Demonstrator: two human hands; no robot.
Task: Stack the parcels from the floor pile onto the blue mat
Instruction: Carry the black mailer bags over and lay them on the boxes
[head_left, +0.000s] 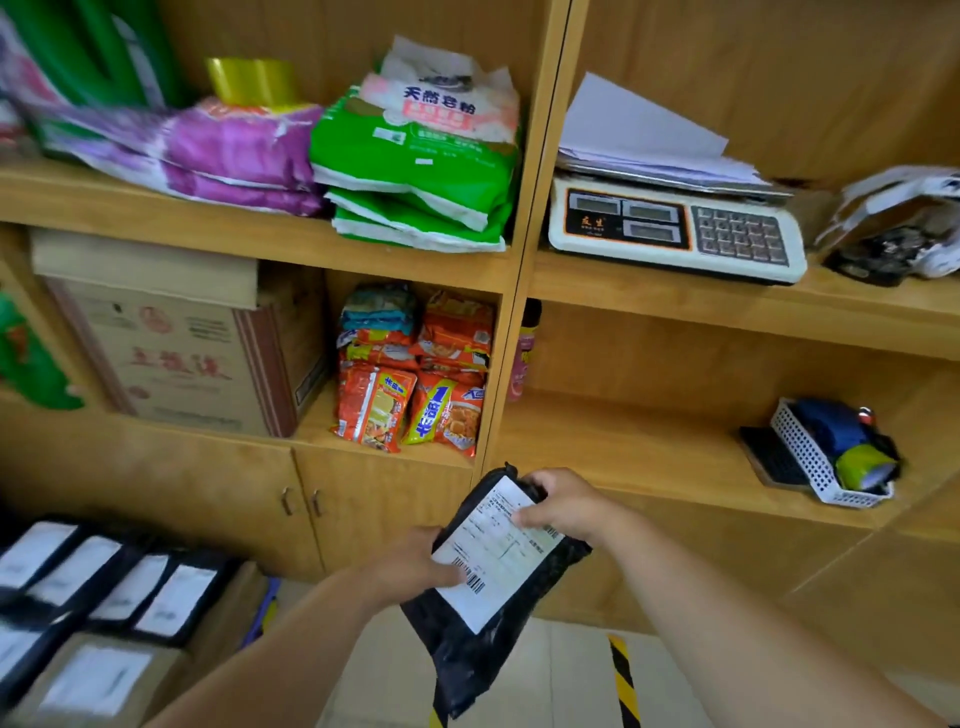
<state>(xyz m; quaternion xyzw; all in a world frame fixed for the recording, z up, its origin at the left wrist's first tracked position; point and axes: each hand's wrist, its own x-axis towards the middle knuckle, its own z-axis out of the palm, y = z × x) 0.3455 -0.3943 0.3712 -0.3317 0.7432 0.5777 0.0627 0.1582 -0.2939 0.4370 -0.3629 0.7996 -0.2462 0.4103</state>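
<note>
I hold a black plastic parcel (488, 613) with a white shipping label in front of the wooden cabinet. My left hand (421, 564) grips its left edge, thumb on the label near the barcode. My right hand (563, 504) grips the upper right corner, fingers curled over the top of the label. At the lower left stands a row of black parcels (119, 587) with white labels, leaning upright on top of cardboard boxes (98, 680). A sliver of blue (262, 610) shows beside those boxes. The floor pile is out of view.
A wooden shelf unit (514, 291) fills the view, holding a weighing scale (675, 223), a cardboard box (171, 353), noodle packets (415, 374), green bags (415, 166) and a white basket (826, 457). Yellow-black tape (621, 680) marks the tiled floor below.
</note>
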